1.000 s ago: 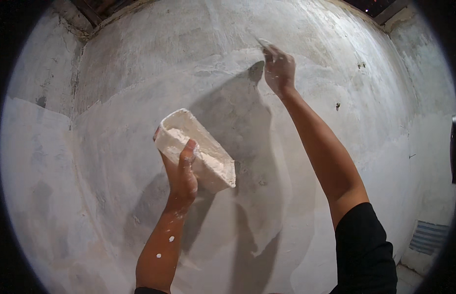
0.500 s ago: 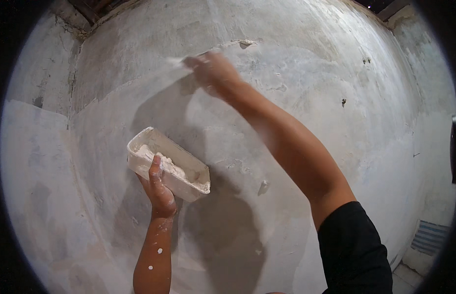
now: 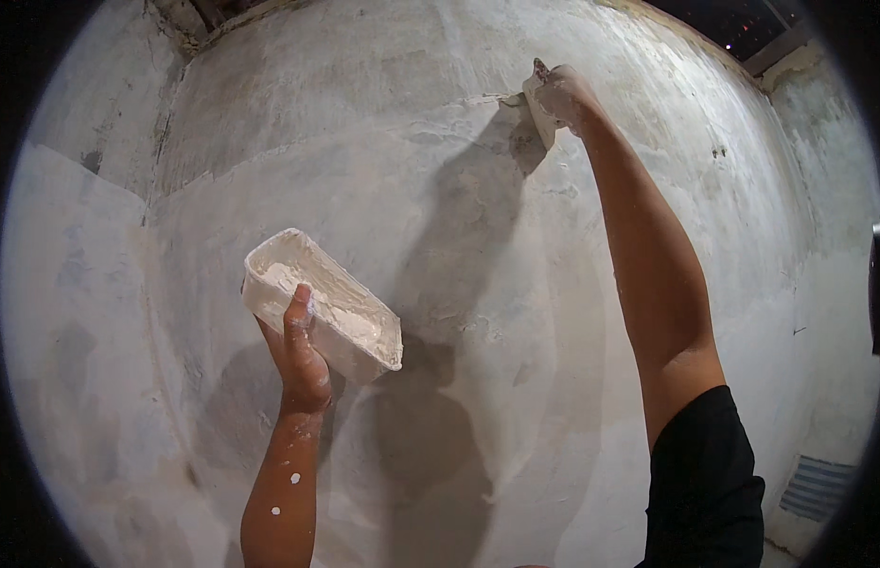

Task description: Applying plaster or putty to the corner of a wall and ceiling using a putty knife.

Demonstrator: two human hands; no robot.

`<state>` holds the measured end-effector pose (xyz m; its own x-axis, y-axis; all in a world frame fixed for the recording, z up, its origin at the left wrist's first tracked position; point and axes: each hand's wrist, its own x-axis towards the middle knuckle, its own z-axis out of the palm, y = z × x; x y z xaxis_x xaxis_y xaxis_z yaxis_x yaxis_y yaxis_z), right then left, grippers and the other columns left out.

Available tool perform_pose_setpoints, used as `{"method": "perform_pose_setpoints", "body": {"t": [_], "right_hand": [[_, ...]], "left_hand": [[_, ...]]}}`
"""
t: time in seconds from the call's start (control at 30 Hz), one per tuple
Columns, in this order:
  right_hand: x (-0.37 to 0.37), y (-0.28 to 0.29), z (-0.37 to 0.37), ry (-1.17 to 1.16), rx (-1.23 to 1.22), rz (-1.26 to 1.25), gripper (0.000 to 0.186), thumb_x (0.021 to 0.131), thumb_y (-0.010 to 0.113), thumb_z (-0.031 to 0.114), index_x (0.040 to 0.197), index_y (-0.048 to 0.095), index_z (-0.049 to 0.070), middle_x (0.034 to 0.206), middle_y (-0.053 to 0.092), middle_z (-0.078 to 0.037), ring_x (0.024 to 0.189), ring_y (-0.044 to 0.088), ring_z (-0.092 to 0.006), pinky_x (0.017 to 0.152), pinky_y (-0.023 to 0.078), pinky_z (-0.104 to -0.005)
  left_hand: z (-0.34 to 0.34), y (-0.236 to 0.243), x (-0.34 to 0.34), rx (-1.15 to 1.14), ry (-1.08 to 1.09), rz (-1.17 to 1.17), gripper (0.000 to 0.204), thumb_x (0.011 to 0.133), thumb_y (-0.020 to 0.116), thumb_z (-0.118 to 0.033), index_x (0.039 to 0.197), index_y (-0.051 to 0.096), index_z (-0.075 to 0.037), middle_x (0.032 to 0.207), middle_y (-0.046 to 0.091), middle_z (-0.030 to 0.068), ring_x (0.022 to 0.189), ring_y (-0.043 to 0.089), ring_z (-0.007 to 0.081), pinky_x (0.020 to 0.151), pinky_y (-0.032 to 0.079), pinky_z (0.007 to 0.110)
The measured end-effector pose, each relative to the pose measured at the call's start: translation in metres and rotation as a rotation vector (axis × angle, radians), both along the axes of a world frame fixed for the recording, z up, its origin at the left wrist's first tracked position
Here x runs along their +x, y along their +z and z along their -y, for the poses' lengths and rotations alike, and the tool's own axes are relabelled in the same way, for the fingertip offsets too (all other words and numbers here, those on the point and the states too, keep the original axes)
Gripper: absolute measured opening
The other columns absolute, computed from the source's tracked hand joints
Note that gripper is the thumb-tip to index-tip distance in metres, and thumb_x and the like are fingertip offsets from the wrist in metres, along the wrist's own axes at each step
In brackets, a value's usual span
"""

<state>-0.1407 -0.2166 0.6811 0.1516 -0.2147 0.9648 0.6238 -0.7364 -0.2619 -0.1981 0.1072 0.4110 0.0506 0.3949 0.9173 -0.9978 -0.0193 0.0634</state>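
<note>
My left hand (image 3: 303,355) grips a white, open-topped rectangular trough (image 3: 374,358) from below, its thumb over the near rim. Inside the tilted trough lies pale, creamy plaster (image 3: 350,320). High up and to the right, my right hand (image 3: 565,97) is closed round a pale, wide-bladed putty knife (image 3: 544,115), held against the wall (image 3: 478,199). Its dark handle end pokes out above the fingers. White smears and spots mark my left hand and forearm.
The wall is patchy grey, with a smoother, paler coat below a ragged line. Corners meet side walls at left and right. Small holes (image 3: 718,152) show at the upper right. A blue-grey slatted vent (image 3: 817,488) sits low at right, and a dark object (image 3: 878,289) juts in at the right edge.
My right hand has swept the putty knife rightward and slightly up across the wall. My left hand keeps the trough in nearly the same place. The view has shifted slightly.
</note>
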Motion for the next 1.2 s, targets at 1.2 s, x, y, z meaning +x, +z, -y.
{"method": "perform_pose_setpoints", "body": {"t": [1.2], "right_hand": [[-0.013, -0.004, -0.107, -0.082, -0.095, 0.280, 0.023, 0.081, 0.050, 0.019, 0.092, 0.062, 0.004, 0.094, 0.063, -0.020, 0.091, 0.060, -0.0349, 0.077, 0.048, -0.0408]], "left_hand": [[-0.006, 0.001, -0.028, -0.179, 0.183, 0.072, 0.063, 0.084, 0.053, -0.028, 0.133, 0.023, -0.003, 0.129, 0.034, 0.0140, 0.122, 0.033, 0.0242, 0.104, 0.024, 0.038]]}}
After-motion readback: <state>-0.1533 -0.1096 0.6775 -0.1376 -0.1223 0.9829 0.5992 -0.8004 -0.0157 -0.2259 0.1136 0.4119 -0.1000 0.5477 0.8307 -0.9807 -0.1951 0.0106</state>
